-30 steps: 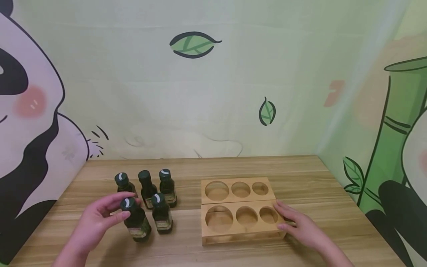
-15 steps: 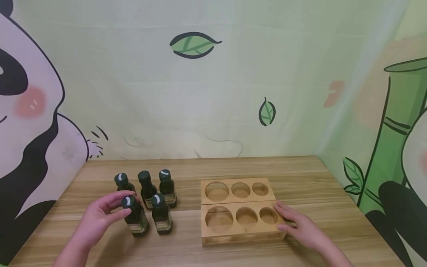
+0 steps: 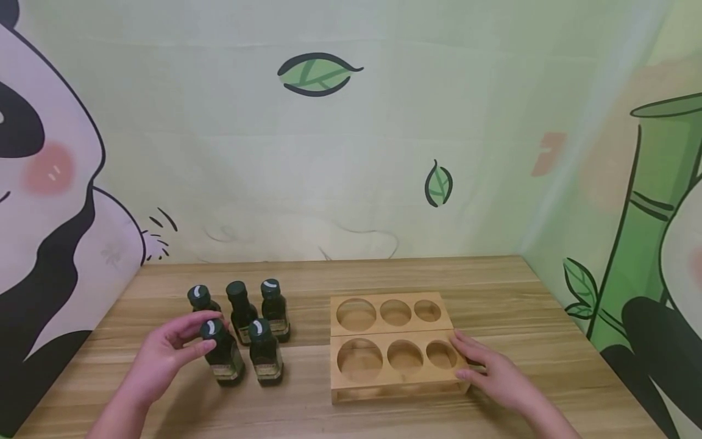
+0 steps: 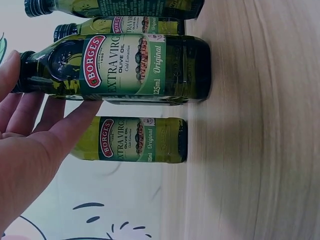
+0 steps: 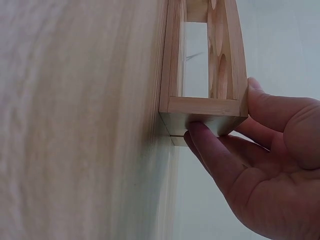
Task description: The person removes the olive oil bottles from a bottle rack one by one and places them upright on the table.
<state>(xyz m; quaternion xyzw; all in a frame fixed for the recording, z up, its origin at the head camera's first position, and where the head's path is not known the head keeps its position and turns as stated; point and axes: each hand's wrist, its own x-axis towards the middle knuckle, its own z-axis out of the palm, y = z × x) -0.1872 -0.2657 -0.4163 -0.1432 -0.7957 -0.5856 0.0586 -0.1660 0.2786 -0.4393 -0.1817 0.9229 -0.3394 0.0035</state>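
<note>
My left hand (image 3: 159,353) grips a dark green olive oil bottle (image 3: 225,366) by its cap and neck, thumb on the near side. Its green label faces the camera in the left wrist view, where the bottle (image 4: 135,67) appears sideways. Just right of it stands another such bottle (image 3: 266,360). Toward the far right, my right hand (image 3: 496,372) holds the right end of a pale wooden rack (image 3: 345,334), thumb at the top edge and fingers against the end face, as the right wrist view shows. Round holes of three sizes run in two rows, a seam between them.
Behind the held bottle stand three more, a left one (image 3: 200,297) partly hidden by my hand, a middle one (image 3: 241,314) and a right one (image 3: 275,314). All are on the wood-grain table (image 3: 307,421). A printed cloth backdrop (image 3: 362,183) rises behind the table.
The held bottle has moved slightly away from me, toward the back of the table, with my left hand. My right hand and the rack stay where they were.
</note>
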